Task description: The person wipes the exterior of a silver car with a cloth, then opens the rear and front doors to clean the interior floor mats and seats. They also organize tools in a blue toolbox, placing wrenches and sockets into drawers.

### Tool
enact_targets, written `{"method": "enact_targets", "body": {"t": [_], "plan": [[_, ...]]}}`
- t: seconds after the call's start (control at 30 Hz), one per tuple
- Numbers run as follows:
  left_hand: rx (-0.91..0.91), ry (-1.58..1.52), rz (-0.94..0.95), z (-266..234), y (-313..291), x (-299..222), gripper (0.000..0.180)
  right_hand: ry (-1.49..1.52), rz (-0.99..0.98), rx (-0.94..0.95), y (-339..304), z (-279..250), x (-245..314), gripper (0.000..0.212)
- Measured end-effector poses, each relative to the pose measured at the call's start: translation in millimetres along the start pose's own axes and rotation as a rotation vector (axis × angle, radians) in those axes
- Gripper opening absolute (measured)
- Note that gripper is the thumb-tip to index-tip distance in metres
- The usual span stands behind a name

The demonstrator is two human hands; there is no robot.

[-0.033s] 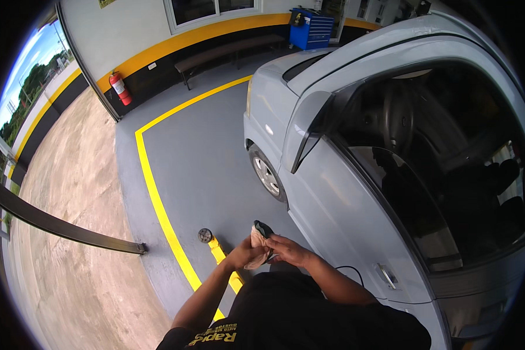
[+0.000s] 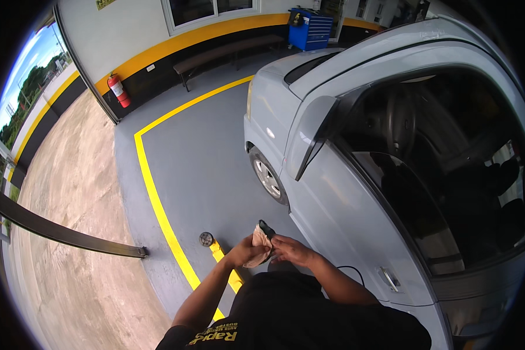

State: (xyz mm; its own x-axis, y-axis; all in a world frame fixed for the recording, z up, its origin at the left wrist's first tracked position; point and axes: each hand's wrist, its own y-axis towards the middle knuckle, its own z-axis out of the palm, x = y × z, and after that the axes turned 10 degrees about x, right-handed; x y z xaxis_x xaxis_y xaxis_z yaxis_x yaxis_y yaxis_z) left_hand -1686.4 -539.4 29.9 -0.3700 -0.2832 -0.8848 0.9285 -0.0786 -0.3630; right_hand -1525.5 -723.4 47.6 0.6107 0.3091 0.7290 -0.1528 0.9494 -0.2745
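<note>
Held in front of my body is a crumpled pinkish-beige cloth [image 2: 262, 238]. A dark, stiff-looking piece [image 2: 266, 228] sticks up at its far end; I cannot tell whether it is part of the cloth or a separate thing. My left hand [image 2: 244, 254] is closed on the cloth from the left, fingers bent over it. My right hand [image 2: 293, 251] pinches the right edge, beside the dark piece, with its fingers closed. Parts of the cloth are hidden by my fingers.
A silver-grey car [image 2: 356, 227] stands close on my right. By my left forearm is a yellow lift arm [image 2: 217, 252] with a round dark pad [image 2: 206, 239]. Farther off are a fire extinguisher [image 2: 119, 91], a bench [image 2: 227, 53], a blue tool cabinet [image 2: 310, 30] and a dark metal beam [image 2: 70, 229].
The cloth and the dark piece have shifted slightly to the right and turned a little in my fingers. Both hands keep their hold; the view has moved very slightly.
</note>
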Motion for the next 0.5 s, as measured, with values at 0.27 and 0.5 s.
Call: {"method": "enact_targets", "body": {"t": [0.27,0.5], "plan": [[-0.525,0.081,-0.514,-314,54,48,0.04,-0.29,0.377,-0.537,50,-110,29,0.056],[-0.38,-0.232,-0.609,-555,-53,100,0.022,-0.334,0.268,-0.666,191,-152,85,0.053]]}}
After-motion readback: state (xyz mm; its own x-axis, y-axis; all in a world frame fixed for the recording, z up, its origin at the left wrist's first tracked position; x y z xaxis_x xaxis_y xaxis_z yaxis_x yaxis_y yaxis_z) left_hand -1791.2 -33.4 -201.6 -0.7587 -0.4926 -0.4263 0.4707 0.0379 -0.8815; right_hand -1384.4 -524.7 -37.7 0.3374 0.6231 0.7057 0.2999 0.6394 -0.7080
